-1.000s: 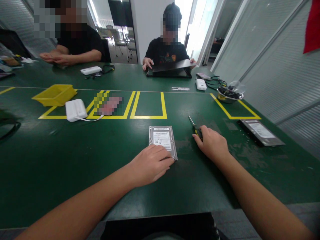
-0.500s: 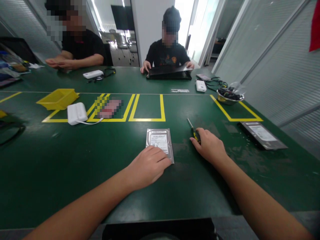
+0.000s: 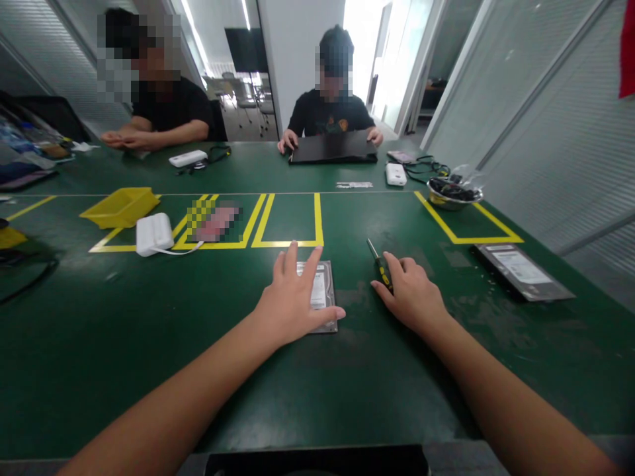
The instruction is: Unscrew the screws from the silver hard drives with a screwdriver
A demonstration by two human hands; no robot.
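My left hand (image 3: pixel 289 303) hovers or rests over a silver hard drive (image 3: pixel 326 277), open, its fingers spread and thumb stretched to the right. The drive lies flat with its white label up, partly hidden by the hand; I cannot tell if they touch. To its right, my right hand (image 3: pixel 411 287) is low at the table, closed loosely around a screwdriver (image 3: pixel 382 272). Black and yellow colour its handle, and the metal shaft points forward and left. The handle's rear end is hidden under the hand.
A second hard drive (image 3: pixel 523 272) lies at the right. Behind it stands a metal bowl (image 3: pixel 454 201) of dark parts. A yellow bin (image 3: pixel 119 206) and a white power bank (image 3: pixel 153 233), cabled to a blurred phone, are on the left. Two people sit opposite; one holds a black panel (image 3: pixel 332 147).
My left hand has opened from its hold on the hard drive's near end and spread its fingers above it. The drive appears slightly turned. The person opposite has tilted the black panel up.
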